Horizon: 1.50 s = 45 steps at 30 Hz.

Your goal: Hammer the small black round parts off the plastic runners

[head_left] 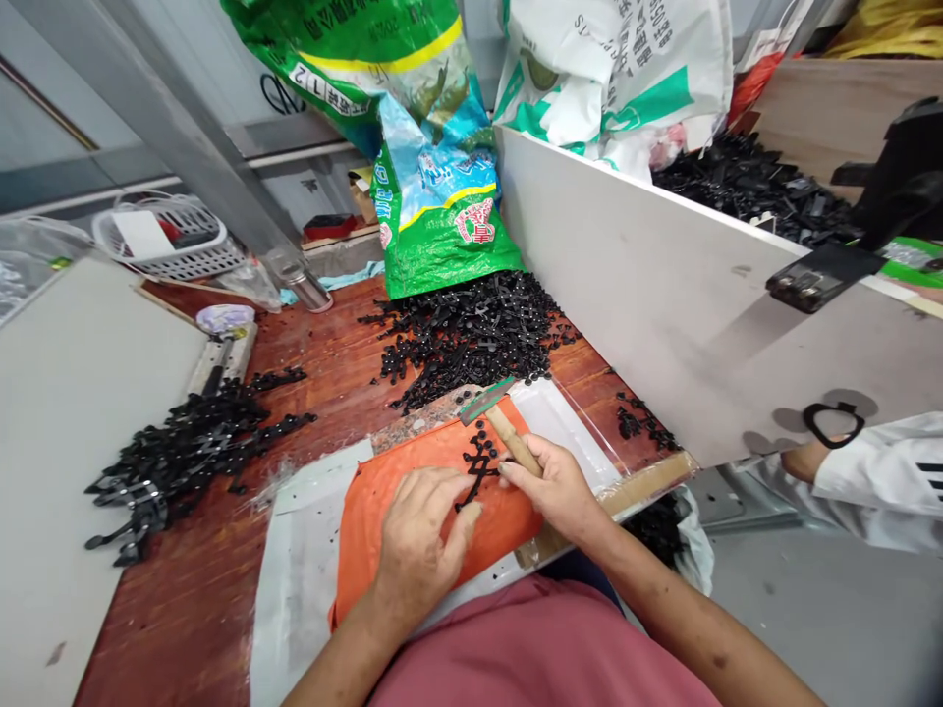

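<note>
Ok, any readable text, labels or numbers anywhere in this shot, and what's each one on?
"1 2" in a white band on the upper green sack.
Red characters in a white emblem on the blue-green sack: too blurred to read.
Dark print on the white sack: too small to read.
Nothing legible on the white basket.

**One head view, looking steeply down over your own lap**

You have a single camera, worn on your head, so there is no second view to share any part of the scene. It faces forward and down across the wooden table (pixel 309 373), close enough that your forearms enter from the bottom edge and your left hand (pixel 419 535) and right hand (pixel 556 481) sit just below centre. The white partition (pixel 663 295) runs away on your right. Heights look squeezed.
</note>
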Each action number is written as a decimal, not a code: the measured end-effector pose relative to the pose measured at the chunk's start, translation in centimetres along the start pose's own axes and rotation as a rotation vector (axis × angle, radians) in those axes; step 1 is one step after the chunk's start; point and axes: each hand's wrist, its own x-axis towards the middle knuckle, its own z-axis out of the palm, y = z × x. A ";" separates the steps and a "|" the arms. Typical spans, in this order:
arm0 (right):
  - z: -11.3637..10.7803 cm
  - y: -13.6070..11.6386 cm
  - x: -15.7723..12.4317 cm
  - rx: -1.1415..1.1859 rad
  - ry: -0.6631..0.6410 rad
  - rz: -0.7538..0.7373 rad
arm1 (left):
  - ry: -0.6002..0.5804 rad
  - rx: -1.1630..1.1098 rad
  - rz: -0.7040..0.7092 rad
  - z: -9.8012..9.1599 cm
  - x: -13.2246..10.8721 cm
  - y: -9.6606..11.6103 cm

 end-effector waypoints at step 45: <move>-5.4 3.0 -3.1 -0.876 -0.003 0.199 | -0.592 -0.048 -0.171 2.2 9.3 -8.8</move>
